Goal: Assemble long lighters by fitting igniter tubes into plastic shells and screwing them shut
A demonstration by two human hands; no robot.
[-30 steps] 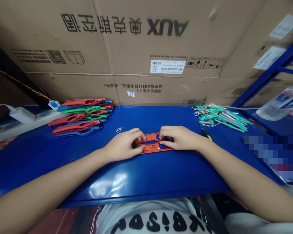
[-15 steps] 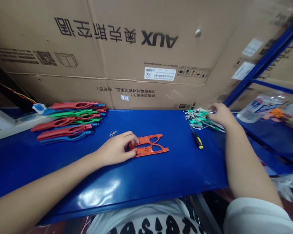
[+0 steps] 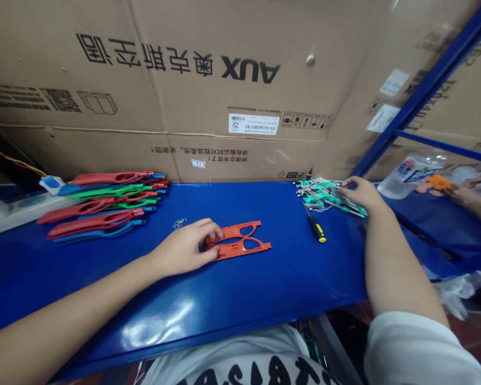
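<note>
Two orange plastic shell halves (image 3: pixel 240 248) lie side by side on the blue tabletop, their oval openings toward the right. My left hand (image 3: pixel 190 246) is closed over their left ends, thumb on the nearer half and fingers on the farther one. My right hand (image 3: pixel 361 192) is at the right end of a pile of green-and-white wired parts with thin metal rods (image 3: pixel 324 195). Its thumb and fingers are pinched together, and what is between them is too small to make out. A black-and-yellow screwdriver (image 3: pixel 317 230) lies just in front of that pile.
Red, green and blue plastic handles (image 3: pixel 104 206) are stacked at the left, beside a white power strip (image 3: pixel 20 214). Small screws (image 3: pixel 179 223) lie behind my left hand. A cardboard box (image 3: pixel 164 107) stands along the back. At right are a blue frame (image 3: pixel 420 85), a plastic bottle (image 3: pixel 409 174) and another person's hand (image 3: pixel 471 198).
The view has shifted slightly, so most things appear farther left. My left hand stays on the orange shell halves. My right hand remains at the wired parts, with its fingers slightly moved.
</note>
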